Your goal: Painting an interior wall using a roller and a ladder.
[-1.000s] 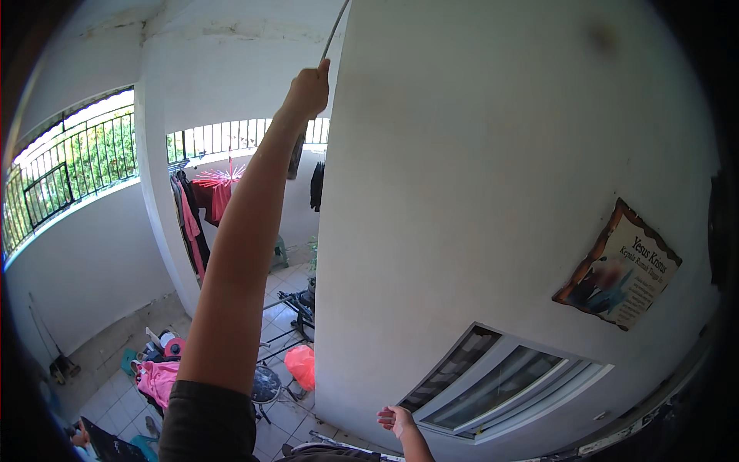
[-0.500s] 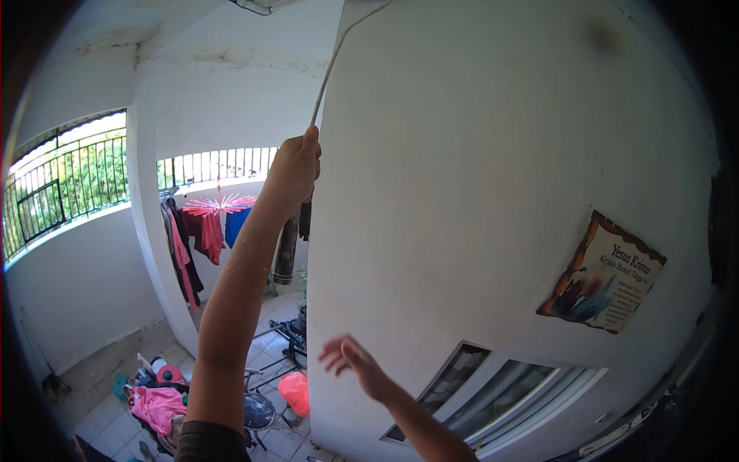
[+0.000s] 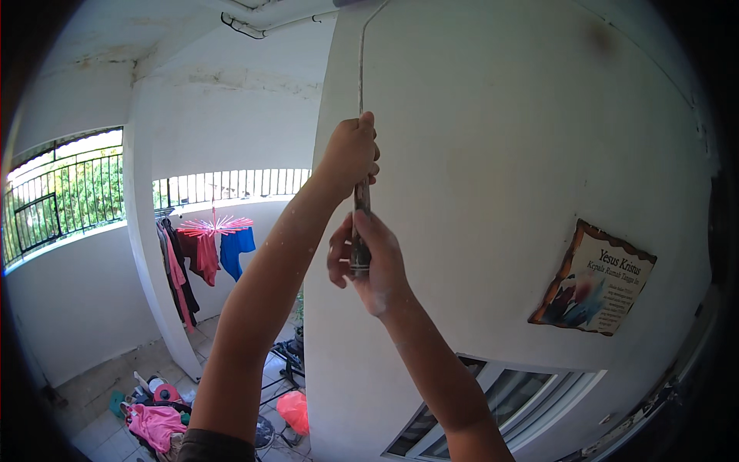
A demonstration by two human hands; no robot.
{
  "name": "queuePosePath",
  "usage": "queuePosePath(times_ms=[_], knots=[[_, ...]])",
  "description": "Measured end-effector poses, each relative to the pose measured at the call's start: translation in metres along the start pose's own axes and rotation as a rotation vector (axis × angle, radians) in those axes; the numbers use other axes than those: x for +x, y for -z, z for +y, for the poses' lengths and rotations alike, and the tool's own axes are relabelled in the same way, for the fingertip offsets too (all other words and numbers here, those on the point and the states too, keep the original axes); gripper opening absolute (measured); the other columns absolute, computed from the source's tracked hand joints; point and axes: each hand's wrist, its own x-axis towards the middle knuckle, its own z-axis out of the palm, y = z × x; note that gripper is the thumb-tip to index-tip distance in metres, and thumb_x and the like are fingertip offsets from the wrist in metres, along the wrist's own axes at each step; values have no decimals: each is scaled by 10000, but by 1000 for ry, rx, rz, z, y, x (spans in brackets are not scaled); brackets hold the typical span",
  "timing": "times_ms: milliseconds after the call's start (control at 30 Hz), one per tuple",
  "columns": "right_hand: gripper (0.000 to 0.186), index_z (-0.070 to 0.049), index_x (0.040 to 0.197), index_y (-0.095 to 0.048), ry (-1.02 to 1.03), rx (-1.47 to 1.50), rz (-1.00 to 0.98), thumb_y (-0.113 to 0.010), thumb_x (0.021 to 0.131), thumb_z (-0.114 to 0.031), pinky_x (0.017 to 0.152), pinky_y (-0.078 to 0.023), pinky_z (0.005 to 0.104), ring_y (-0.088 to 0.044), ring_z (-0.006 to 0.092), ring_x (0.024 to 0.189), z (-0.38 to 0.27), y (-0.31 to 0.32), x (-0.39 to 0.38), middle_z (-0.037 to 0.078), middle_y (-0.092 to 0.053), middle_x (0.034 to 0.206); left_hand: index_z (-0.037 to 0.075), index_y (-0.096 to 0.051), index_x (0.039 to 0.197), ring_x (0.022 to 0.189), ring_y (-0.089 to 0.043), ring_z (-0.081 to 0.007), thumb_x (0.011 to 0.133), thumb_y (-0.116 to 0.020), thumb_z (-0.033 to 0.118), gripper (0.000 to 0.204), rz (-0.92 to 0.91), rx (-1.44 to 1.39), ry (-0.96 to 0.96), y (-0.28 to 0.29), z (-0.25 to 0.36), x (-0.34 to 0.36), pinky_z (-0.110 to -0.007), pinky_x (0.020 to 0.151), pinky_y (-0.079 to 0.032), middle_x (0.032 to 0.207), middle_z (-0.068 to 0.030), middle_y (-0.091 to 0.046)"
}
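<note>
My left hand point(image 3: 354, 150) grips a long thin metal pole point(image 3: 361, 65) raised upright before a white wall point(image 3: 477, 177). The pole bends at the top toward a purple roller point(image 3: 346, 3), cut off by the upper edge. Below, my right hand point(image 3: 368, 262) curls round the pole's darker, thicker lower handle point(image 3: 359, 202), thumb along it, fingers partly bent. Pale specks dot my left forearm.
A plaque point(image 3: 591, 281) hangs on the wall above a sliding window point(image 3: 516, 404). Leftward are a railing point(image 3: 54, 196), a pillar point(image 3: 142, 231), hung laundry point(image 3: 206, 254), piled clothes point(image 3: 158, 427), a red bag point(image 3: 292, 408) and black metal frames point(image 3: 286, 362). Pipes point(image 3: 265, 31) run overhead.
My left hand dropped from high up, then shifted right with the pole, which is more vertical. My right hand rose from low down and has taken hold of the handle below it.
</note>
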Motion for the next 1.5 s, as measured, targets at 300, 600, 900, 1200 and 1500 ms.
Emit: queuePosePath(times_ms=[300, 600, 900, 1200, 1500], knots=[[329, -109, 912, -466, 20, 34, 38, -511, 960, -431, 360, -284, 261, -444, 123, 399, -27, -32, 17, 8, -489, 607, 70, -430, 795, 467, -436, -121, 1001, -382, 370, 367, 14, 247, -148, 7, 23, 5, -296, 456, -408, 583, 6, -401], [363, -113, 867, -419, 11, 8, 156, -500, 961, -454, 331, -279, 243, -400, 94, 364, -7, -34, 36, -14, -437, 557, 1, -576, 960, 694, -568, -178, 1003, -392, 343, 390, 90, 795, -553, 27, -13, 64, -369, 683, -476, 775, -69, -542], [364, -105, 763, -403, 158, -78, 287, -478, 991, -379, 356, -246, 271, -329, 110, 334, -15, -16, 110, -7, -377, 483, 163, -149, 1514, 1250, -209, -407, 943, -517, 343, 703, 363, 981, -433, 5, 12, 114, -549, 934, -225, 1381, -239, -238], [369, -93, 772, -431, 95, -14, 245, -506, 973, -394, 341, -246, 265, -336, 83, 344, 19, 10, 76, -22, -375, 493, 101, -201, 1491, 1252, -163, -406, 938, -475, 169, 622, 473, 1154, -587, -1, -43, 85, -546, 943, -200, 1388, -293, -177], [423, -125, 714, -441, 85, 32, 261, -563, 931, -467, 353, -242, 257, -333, 87, 344, 30, 20, 53, -23, -402, 487, 122, -191, 1498, 1256, -199, -395, 907, -502, 134, 668, 421, 1087, -552, -9, -55, 63, -538, 940, -215, 1354, -264, -231]])
